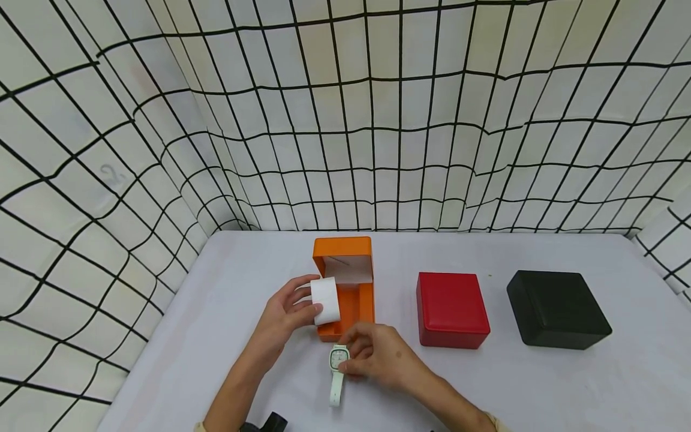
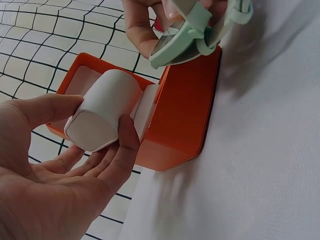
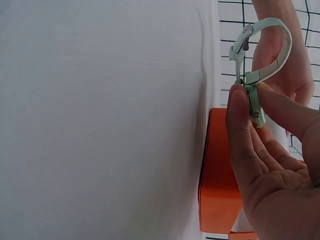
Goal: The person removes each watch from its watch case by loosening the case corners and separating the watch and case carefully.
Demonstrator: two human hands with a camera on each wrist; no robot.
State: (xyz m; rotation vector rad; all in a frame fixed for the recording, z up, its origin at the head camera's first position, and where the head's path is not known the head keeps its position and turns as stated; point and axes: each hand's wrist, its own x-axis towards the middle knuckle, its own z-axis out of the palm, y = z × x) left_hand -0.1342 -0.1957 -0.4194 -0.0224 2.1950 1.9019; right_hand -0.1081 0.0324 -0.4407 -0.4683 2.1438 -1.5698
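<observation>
My left hand [image 1: 286,312] grips a white watch cushion [image 1: 325,301] between thumb and fingers, over the left side of an open orange box [image 1: 351,309]. The cushion [image 2: 103,111] looks like a short, rounded roll in the left wrist view. Near the box's front edge, my right hand [image 1: 380,354] pinches a pale green wristwatch [image 1: 338,358] by its case, thumb on one side and fingers on the other. In the right wrist view the watch's strap [image 3: 280,55] curves in a loop. The orange box's lid [image 1: 343,252] stands raised at the back.
A closed red box [image 1: 452,309] sits right of the orange one, and a closed black box [image 1: 558,309] lies farther right. A white cloth covers the table [image 1: 216,354]. Black netting [image 1: 399,120] over white sheets rises behind and at the left. A black object [image 1: 274,422] shows at the bottom edge.
</observation>
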